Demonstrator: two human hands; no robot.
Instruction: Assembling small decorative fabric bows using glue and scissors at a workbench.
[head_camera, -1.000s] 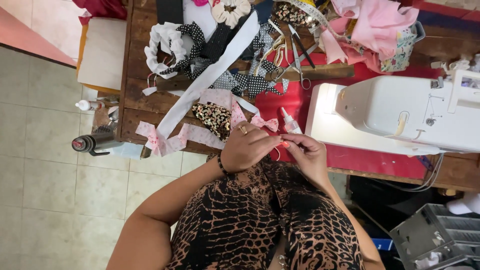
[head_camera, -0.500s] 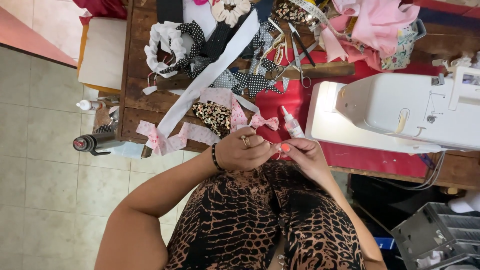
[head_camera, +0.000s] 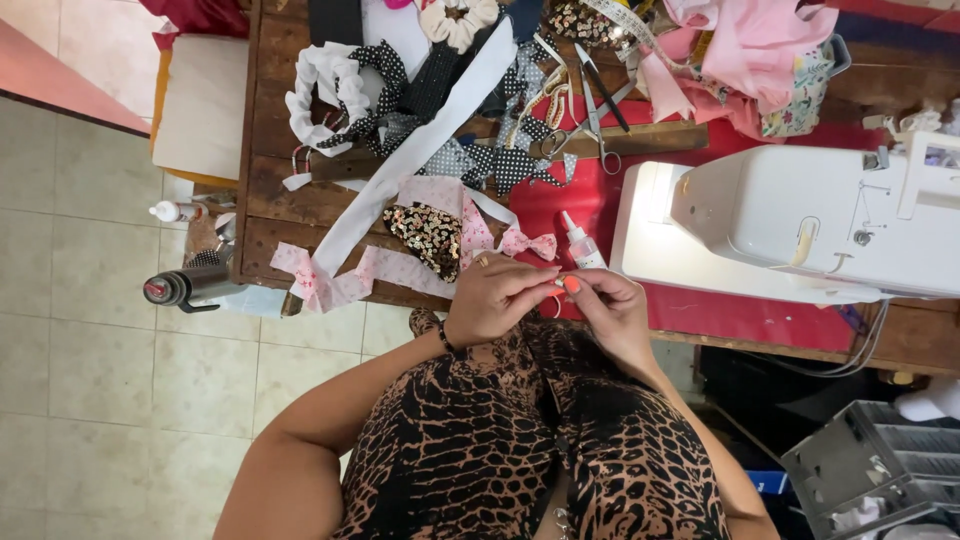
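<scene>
Head view: left hand (head_camera: 492, 297) and right hand (head_camera: 605, 305) pinch a small white loop (head_camera: 556, 303) between their fingertips.

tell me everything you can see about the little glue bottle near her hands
The small bottle is clear or whitish plastic with a white body and a narrow pointed nozzle. It sits on the red cloth, leaning so its tip points up and to the left in the picture. It lies between the pink bow and the base of the white sewing machine, just above the right hand, close to the fingers. Whether they touch it cannot be told. Its fill level is not readable.
</scene>
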